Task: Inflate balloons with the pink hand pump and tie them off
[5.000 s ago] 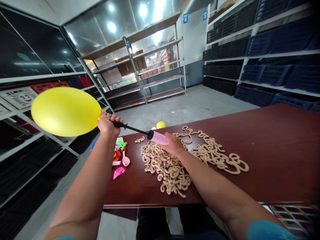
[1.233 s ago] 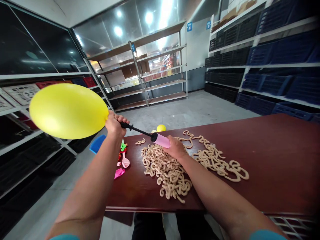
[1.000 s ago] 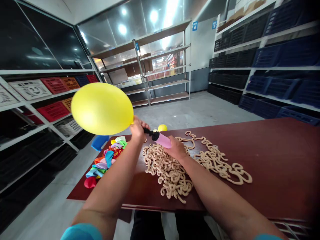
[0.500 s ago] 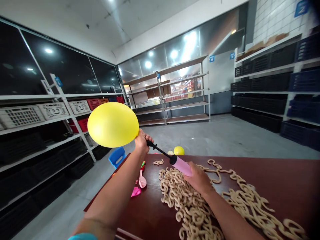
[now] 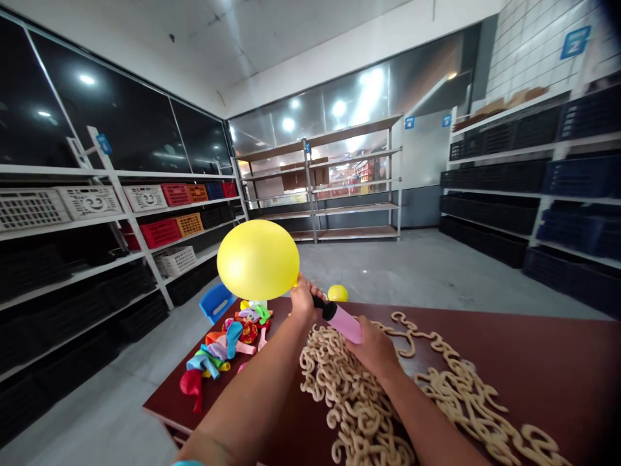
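An inflated yellow balloon points out to the left from my left hand. That hand is closed around the balloon's neck and the black nozzle end of a balloon pump. My right hand is wrapped around the pink barrel of the balloon pump, above the table. Hardly any black rod shows between the two hands. Below the pump lies a heap of beige curled pieces on the dark red table. Flat, colourful balloons lie in a pile left of my left forearm.
More beige pieces are linked in chains on the right of the table. Beyond its far edge sits another yellow balloon. A blue chair stands at the far left corner. Shelves with crates line the room.
My left hand has moved right with the yellow balloon, closer to my right hand, and the pump's long black rod has slid into the barrel. The pile of flat balloons has come into view.
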Demonstrator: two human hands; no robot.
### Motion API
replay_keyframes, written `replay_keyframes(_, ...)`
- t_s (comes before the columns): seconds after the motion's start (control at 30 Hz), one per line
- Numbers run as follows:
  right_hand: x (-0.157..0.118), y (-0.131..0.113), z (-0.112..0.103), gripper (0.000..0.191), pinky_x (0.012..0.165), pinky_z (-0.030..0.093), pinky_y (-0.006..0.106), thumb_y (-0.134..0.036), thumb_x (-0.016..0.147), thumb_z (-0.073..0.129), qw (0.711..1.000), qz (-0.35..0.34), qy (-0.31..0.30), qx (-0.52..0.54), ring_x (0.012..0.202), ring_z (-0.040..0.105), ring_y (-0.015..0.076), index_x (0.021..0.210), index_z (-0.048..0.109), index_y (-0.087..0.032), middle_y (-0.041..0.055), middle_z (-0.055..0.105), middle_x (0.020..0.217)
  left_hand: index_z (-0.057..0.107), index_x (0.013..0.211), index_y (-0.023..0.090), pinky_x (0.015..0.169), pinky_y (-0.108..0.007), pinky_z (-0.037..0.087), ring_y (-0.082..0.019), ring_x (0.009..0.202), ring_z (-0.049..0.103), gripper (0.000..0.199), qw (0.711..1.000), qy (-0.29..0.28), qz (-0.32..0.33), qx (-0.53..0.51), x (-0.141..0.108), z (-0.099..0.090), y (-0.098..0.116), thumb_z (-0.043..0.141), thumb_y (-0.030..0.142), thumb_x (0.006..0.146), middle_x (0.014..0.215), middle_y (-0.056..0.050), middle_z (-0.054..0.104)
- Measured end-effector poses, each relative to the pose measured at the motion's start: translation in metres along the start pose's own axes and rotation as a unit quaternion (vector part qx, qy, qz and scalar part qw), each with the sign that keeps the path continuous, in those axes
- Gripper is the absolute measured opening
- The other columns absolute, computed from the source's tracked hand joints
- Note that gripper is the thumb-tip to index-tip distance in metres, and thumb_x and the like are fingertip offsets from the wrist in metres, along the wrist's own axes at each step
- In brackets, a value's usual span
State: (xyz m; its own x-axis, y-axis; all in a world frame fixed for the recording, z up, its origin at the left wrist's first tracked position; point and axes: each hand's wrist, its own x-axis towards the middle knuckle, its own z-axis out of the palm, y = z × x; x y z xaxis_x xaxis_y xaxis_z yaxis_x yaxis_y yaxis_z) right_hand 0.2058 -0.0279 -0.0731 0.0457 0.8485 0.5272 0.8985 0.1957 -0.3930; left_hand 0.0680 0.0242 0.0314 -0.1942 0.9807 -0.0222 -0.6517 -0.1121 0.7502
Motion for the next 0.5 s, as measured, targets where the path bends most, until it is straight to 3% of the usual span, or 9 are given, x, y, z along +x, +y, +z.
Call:
replay_keyframes(0.1, 0.000, -0.003, -0.005, 0.032, 0.063, 0.033, 0.026, -0.035, 0.069, 0.060, 1.000, -0.008, -0.010, -0.021, 0.078, 0.057, 0.0196, 0.095, 0.052, -0.019, 0.0051, 0.061, 0.085, 0.024, 0.056, 0.020, 0.039, -0.024, 0.033, -0.009, 0.035, 0.035, 0.043, 0.999, 0.027, -0.025, -0.025, -0.001, -0.005, 0.001, 0.048, 0.049, 0.077, 0.042, 0.006, 0.028)
replay_keyframes(0.2, 0.000, -0.010, -0.008, 0.030, 0.062, 0.032, 0.026, -0.036, 0.070, 0.059, 0.999, 0.001, -0.024, -0.033, 0.077, 0.056, 0.0192, 0.093, 0.052, -0.019, 0.0049, 0.061, 0.083, 0.024, 0.056, 0.020, 0.040, -0.024, 0.034, -0.010, 0.035, 0.035, 0.043, 0.999, 0.020, -0.043, -0.023, 0.000, -0.008, 0.015, 0.048, 0.049, 0.077, 0.042, 0.006, 0.027)
replay_keyframes(0.37, 0.002, -0.017, -0.008, 0.031, 0.064, 0.033, 0.027, -0.039, 0.069, 0.060, 0.999, -0.007, -0.029, -0.026, 0.076, 0.055, 0.0188, 0.090, 0.052, -0.019, 0.0051, 0.060, 0.081, 0.020, 0.056, 0.020, 0.038, -0.024, 0.031, -0.009, 0.033, 0.031, 0.045, 1.000, -0.014, 0.002, 0.003, -0.002, -0.003, 0.040, 0.047, 0.049, 0.077, 0.040, 0.007, 0.023)
replay_keyframes(0.5, 0.001, -0.019, -0.016, 0.048, 0.073, 0.035, 0.032, -0.044, 0.068, 0.061, 1.000, -0.028, -0.003, -0.008, 0.085, 0.053, 0.0225, 0.106, 0.051, -0.016, 0.0092, 0.059, 0.093, 0.021, 0.057, 0.020, 0.039, -0.023, 0.032, -0.009, 0.033, 0.030, 0.042, 1.000, 0.014, 0.010, 0.009, -0.006, -0.003, 0.038, 0.044, 0.047, 0.079, 0.040, 0.007, 0.024)
